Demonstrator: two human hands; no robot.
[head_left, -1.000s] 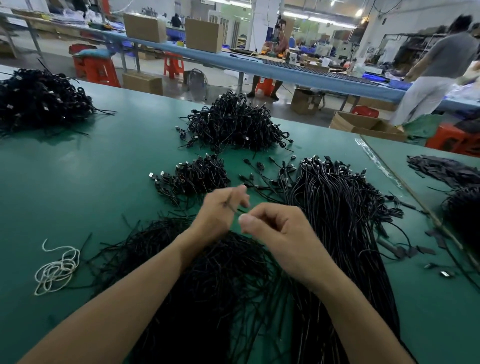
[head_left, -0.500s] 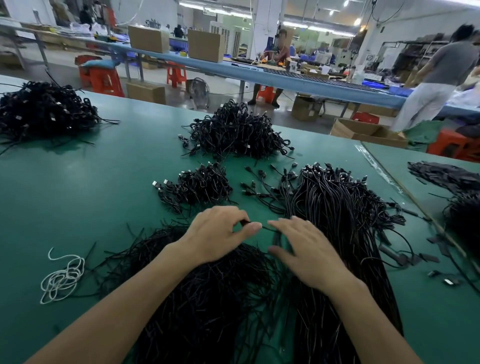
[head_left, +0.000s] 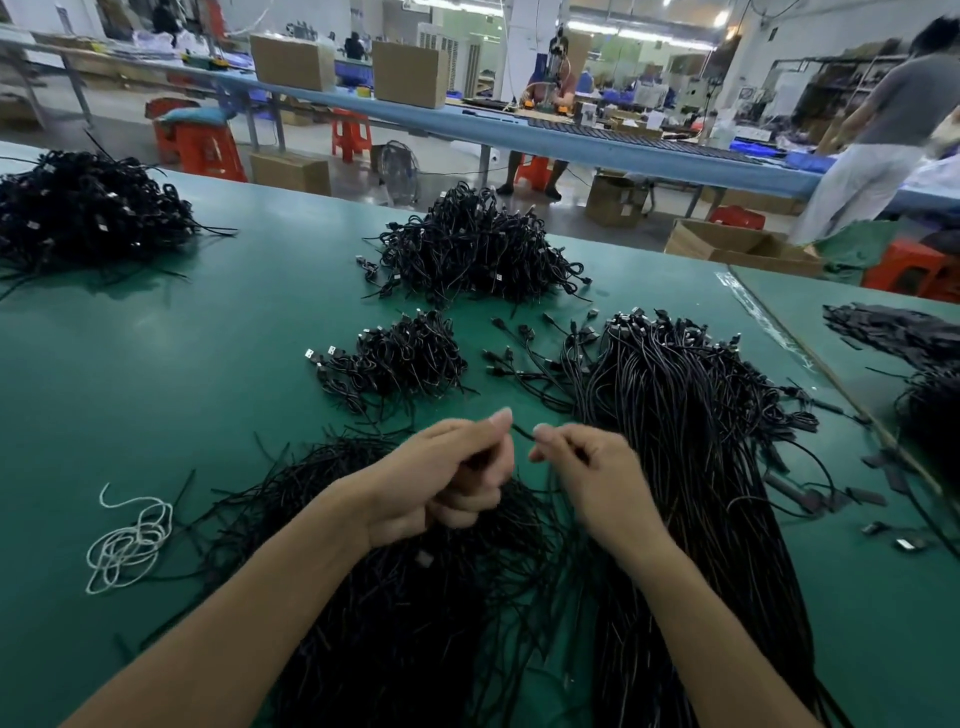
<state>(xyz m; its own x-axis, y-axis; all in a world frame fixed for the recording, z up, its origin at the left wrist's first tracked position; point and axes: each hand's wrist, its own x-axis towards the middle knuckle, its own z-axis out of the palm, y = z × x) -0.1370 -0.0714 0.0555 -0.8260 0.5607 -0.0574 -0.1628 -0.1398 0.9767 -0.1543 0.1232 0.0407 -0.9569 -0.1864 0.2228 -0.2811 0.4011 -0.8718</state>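
with left hand (head_left: 447, 478) and right hand (head_left: 587, 478) curled, pinching one black tie (head_left: 522, 432) between them above the tie pile (head_left: 363, 571). lifting clear of that pile just now, likely readying to bind cables (head_left: 675, 415).

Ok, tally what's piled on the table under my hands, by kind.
Coiled black cable heaps: 3
Long black cable bundle: 1
Thin black strand heap: 1
White cord tangle: 1
Total: 6
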